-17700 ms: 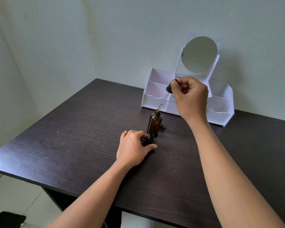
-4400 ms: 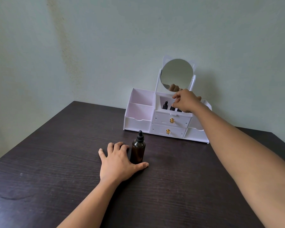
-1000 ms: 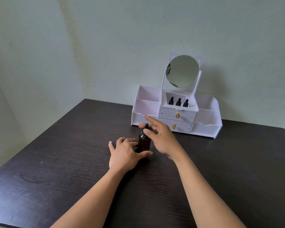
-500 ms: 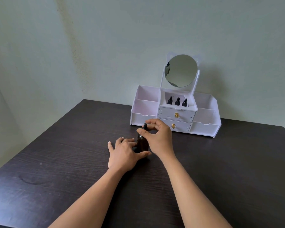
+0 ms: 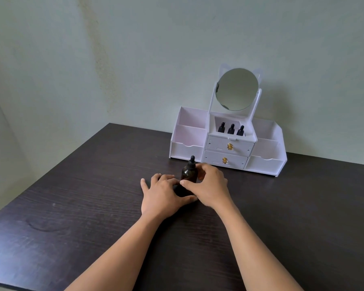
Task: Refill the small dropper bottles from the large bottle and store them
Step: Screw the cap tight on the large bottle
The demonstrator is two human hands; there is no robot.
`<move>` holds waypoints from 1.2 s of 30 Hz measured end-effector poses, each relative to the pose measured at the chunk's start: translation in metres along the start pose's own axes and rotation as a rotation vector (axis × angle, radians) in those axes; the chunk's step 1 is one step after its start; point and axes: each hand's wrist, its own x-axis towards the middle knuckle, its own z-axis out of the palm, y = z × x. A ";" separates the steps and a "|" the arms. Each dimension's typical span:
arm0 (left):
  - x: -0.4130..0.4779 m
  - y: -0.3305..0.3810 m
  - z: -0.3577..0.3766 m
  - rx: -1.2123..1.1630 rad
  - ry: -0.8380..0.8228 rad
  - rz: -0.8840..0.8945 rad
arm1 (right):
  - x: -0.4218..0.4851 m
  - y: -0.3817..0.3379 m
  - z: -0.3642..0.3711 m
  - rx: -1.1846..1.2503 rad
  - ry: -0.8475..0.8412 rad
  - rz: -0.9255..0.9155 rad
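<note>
Small bottles [image 5: 231, 129], three, stand capped in the organizer's [image 5: 186, 149] middle bay, so refilling and storing look done, while in front of the organizer the right hand [image 5: 208, 189] wraps the capped large bottle [image 5: 189, 175], likely last to stow, left hand [image 5: 162, 196] flat beside it, fingers spread.

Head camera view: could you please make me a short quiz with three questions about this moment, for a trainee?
1. True or false: the large amber glass bottle with the black dropper cap stands upright on the dark wooden table.
2. How many small dropper bottles with black caps stand in the top middle compartment of the white plastic organiser with round mirror?
3. The right hand: A grips the large bottle; B pulls a drawer; C lies flat on the table.
Key: 1 true; 2 three; 3 A.
</note>
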 end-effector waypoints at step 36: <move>-0.002 0.005 -0.008 -0.010 -0.012 -0.032 | 0.091 0.012 0.009 0.112 0.211 0.045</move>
